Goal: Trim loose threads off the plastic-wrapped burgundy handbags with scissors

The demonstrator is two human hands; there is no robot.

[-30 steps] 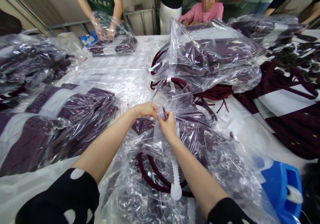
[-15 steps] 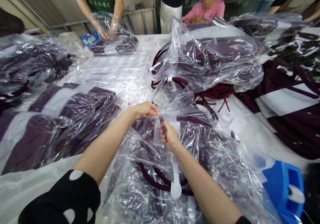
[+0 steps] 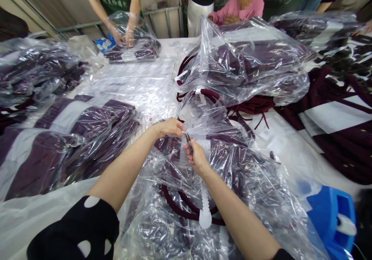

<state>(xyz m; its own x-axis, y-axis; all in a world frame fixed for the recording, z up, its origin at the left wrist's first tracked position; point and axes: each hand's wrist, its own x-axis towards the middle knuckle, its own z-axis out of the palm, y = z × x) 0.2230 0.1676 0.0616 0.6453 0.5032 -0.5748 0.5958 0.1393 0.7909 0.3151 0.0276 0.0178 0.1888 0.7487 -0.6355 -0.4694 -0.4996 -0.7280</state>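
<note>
1. Far left, stacks of bagged maroon garments (image 3: 69, 136) lie on the white table (image 3: 279, 143), each in clear plastic.
2. My left hand (image 3: 168, 128) is closed in a pinch on the edge of the clear plastic bag (image 3: 232, 174) in front of me, fingertips together on the film.
3. Just beside it, my right hand (image 3: 197, 157) is curled shut around small snips (image 3: 188, 140), their tip pointing up at the film that my left hand pinches.
4. The bag lies on the table under both hands; inside it sit a folded maroon garment and a white hanger strip (image 3: 205, 205).
5. Behind it, another bagged pile (image 3: 250, 62) is heaped up.
6. Lower right, a blue plastic tool (image 3: 331, 213) sits near the table edge.
7. Across the table, a co-worker's hands (image 3: 124, 35) press on a bagged bundle.
</note>
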